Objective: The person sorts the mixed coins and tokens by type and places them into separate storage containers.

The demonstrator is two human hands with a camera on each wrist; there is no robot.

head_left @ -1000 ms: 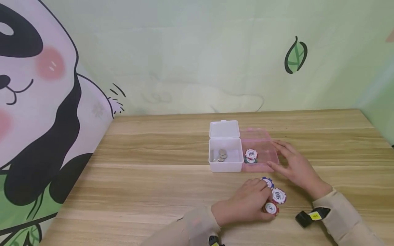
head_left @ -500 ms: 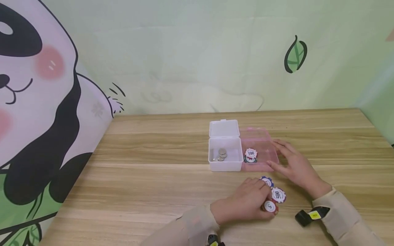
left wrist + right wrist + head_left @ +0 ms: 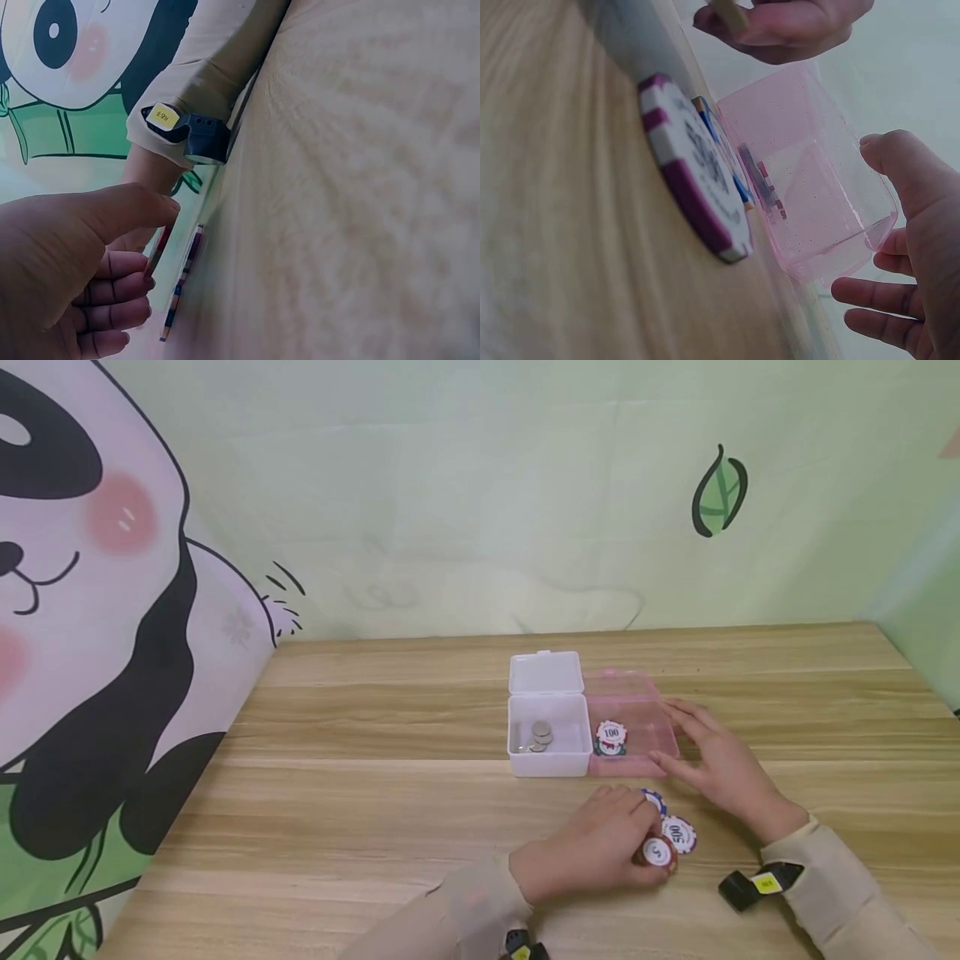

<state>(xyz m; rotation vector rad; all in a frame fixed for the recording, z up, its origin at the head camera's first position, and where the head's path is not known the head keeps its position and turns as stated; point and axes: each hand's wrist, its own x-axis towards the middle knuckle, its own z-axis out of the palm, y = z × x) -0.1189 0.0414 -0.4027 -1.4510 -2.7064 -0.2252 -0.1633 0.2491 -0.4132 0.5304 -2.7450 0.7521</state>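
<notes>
Your left hand (image 3: 592, 843) pinches a red chip (image 3: 658, 852) just above the table (image 3: 375, 852). Beyond it lie a purple chip (image 3: 682, 837) and a blue chip (image 3: 657, 802). Your right hand (image 3: 727, 772), its fingers loosely extended, touches the pink box (image 3: 645, 732), which contains other chips (image 3: 611, 735), beside the white box (image 3: 551, 766).

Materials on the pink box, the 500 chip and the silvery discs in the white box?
Pink box: likely thin plastic, tinted and glossy; it's see-through with pale glints along its edges.
500 chip: probably hard plastic or clay-like composite, satin; firm rim with purple-and-white blocks, but looks can't settle which.
Silvery discs: probably metal, dull sheen, from their grey tone; small in view.
</notes>
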